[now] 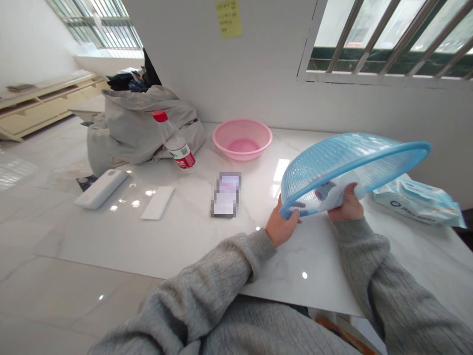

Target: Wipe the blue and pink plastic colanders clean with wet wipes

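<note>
Currently: both hands on tilted blue basket, wipe in the right

Left hand [283,224] closed on the near-left end of the blue basket [332,162], thumb over the rim. Right hand [347,206] closed around a white wipe [334,196] at the basket's lower side; can't tell whether it also grips the rim. Basket sits between and above both hands, opening tipped sideways, far end raised to the right.

Just right of the right hand: wipes pack [417,199], on the table [185,231]. Left of the left hand: phone [226,195], screen blurred. Beyond that hand, toward the wall: pink basket [242,145]. Farther left: red-capped bottle [179,148], flat white slab [158,203], white box [101,190], grey bag [144,128].

Risks, my judgement: left hand holds one end only, so a hard push from the right could twist the rim loose. Raised end could drop onto the pack if that grip slackens. Thin wipe may bunch or snag on the lattice under pressure. Bottle looks far enough off to be safe.
</note>
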A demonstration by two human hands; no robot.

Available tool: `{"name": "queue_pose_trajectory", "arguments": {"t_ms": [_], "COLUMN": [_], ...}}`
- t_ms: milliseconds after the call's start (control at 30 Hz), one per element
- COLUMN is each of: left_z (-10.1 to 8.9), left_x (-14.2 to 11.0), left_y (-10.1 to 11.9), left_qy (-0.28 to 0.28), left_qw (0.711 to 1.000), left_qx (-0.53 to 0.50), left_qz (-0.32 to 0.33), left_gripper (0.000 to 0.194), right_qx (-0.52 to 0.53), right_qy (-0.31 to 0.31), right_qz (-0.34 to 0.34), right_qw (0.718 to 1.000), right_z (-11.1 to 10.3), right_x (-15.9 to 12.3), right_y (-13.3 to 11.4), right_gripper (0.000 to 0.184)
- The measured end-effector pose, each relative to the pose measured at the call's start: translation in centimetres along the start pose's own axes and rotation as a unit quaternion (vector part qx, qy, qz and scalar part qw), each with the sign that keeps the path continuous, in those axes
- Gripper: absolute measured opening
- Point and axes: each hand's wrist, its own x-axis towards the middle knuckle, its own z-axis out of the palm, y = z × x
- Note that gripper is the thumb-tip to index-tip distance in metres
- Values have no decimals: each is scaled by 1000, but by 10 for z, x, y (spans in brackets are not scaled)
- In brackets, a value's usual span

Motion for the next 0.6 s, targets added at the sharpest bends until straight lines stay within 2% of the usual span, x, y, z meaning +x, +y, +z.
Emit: {"name": "queue_pose_trajectory", "arguments": {"t_ms": [167,333,500,600], "left_z": [-1,-2,1,10], "left_x": [-1,0,1,-1], "left_y": [5,4,0,2], "left_qy": [12,20,29,44], "left_qw": [1000,1000,995,990], "left_qx": [12,-2,-96,-136], "left_qz": [-10,-7,-10,-18], "left_gripper": [39,41,45,38], "right_qx": [9,-11,-15,3], "right_qy": [19,19,23,15], "right_qz": [-11,18,26,16], "right_qw": [1000,1000,999,1000], "right_z": [0,3,9,16], "right_x": [2,-2,-6,-11], "right_y": [3,3,6,13], "right_gripper": [41,41,36,40]}}
